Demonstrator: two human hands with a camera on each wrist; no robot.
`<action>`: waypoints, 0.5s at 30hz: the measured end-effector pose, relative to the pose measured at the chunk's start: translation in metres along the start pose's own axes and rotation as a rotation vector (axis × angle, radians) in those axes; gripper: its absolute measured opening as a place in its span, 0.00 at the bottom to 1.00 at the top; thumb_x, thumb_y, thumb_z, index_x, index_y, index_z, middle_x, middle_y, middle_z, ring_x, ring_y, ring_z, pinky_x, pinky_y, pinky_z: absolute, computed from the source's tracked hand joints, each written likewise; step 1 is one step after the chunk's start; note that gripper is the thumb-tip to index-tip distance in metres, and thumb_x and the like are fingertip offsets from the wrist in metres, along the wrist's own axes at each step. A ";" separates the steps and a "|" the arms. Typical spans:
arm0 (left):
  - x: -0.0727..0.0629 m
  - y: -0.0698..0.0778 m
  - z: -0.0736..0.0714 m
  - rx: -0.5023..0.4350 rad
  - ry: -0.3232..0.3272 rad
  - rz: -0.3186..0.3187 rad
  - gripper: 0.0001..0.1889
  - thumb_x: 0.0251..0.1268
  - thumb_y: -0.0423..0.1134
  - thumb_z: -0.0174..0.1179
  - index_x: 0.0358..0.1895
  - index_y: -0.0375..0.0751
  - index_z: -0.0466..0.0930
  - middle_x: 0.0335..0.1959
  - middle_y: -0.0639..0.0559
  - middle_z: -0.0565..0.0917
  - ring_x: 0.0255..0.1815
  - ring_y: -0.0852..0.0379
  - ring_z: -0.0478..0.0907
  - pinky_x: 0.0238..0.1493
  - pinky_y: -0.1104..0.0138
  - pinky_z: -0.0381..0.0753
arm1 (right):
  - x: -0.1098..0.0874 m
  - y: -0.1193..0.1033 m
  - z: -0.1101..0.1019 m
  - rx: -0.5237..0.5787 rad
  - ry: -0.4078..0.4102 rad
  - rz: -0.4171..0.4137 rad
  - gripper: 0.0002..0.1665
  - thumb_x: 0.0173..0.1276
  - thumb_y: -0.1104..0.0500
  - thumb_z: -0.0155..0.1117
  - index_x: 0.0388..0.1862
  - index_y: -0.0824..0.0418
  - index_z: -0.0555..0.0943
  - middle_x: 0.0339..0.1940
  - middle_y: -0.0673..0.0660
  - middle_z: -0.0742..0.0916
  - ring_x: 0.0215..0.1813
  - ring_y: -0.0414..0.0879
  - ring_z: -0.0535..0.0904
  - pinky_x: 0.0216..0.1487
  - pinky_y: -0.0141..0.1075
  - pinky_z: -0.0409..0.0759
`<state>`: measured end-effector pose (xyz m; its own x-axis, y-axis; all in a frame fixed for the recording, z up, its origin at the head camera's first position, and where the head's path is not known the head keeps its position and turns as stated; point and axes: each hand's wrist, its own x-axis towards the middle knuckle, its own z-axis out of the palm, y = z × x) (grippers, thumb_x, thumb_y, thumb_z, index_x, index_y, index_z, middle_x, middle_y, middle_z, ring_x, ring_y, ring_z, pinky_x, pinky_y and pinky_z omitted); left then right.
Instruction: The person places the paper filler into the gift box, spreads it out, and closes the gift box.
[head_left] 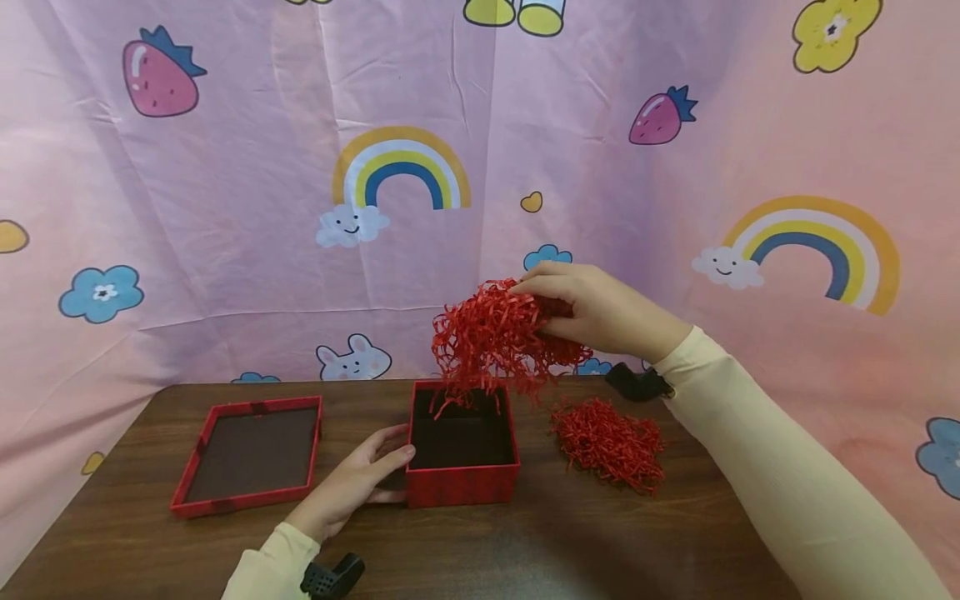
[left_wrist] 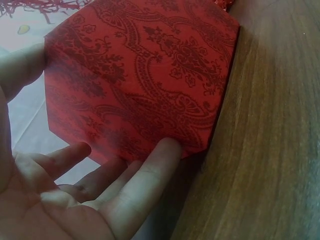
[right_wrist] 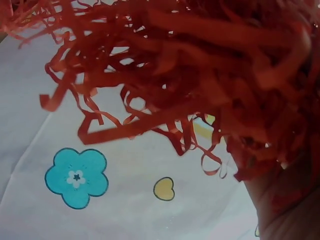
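In the head view my right hand grips a loose bunch of red shredded paper above an open red box. Strands dangle in front of the box's back wall. Close up in the right wrist view, the crinkled paper strips cover much of the hand. My left hand touches the left side of the box, its thumb at the rim. A dark paisley pattern covers the box wall in the left wrist view, where fairly straight fingers rest against it. The box's dark inside shows below the strands.
A second pile of red shredded paper lies on the wooden table, right of the box. To the left is the box lid, its dark inside facing up. Behind the table hangs a printed cloth.
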<state>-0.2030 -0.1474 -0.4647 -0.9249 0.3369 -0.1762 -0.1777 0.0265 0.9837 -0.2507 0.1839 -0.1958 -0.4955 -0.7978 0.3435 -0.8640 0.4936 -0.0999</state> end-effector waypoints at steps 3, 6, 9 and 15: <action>0.000 0.000 0.000 0.001 -0.002 0.001 0.37 0.79 0.51 0.58 0.81 0.42 0.53 0.81 0.33 0.55 0.78 0.33 0.60 0.56 0.47 0.86 | 0.001 0.000 -0.006 0.002 0.013 -0.006 0.26 0.64 0.70 0.74 0.61 0.62 0.83 0.54 0.53 0.85 0.42 0.43 0.79 0.42 0.38 0.84; -0.002 0.001 0.001 0.004 -0.005 0.003 0.38 0.79 0.51 0.58 0.81 0.41 0.52 0.81 0.32 0.55 0.78 0.32 0.59 0.56 0.47 0.85 | 0.003 0.000 -0.012 0.001 0.028 -0.001 0.26 0.63 0.71 0.74 0.61 0.62 0.84 0.53 0.53 0.86 0.40 0.44 0.79 0.41 0.39 0.83; -0.002 0.001 0.001 0.003 -0.005 0.005 0.38 0.79 0.51 0.58 0.81 0.41 0.52 0.81 0.32 0.55 0.79 0.32 0.58 0.57 0.47 0.85 | 0.004 0.000 -0.019 -0.005 0.036 0.025 0.25 0.64 0.71 0.74 0.60 0.61 0.84 0.53 0.54 0.86 0.43 0.45 0.80 0.43 0.40 0.83; -0.002 0.001 0.002 0.005 -0.005 0.010 0.37 0.79 0.50 0.57 0.81 0.41 0.52 0.81 0.32 0.55 0.79 0.31 0.56 0.56 0.47 0.85 | 0.004 0.000 -0.033 -0.013 0.056 0.058 0.22 0.66 0.70 0.73 0.59 0.59 0.85 0.52 0.53 0.87 0.45 0.45 0.81 0.45 0.42 0.84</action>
<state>-0.2004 -0.1462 -0.4628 -0.9250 0.3418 -0.1658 -0.1665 0.0276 0.9857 -0.2497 0.1918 -0.1639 -0.5389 -0.7470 0.3893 -0.8323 0.5434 -0.1094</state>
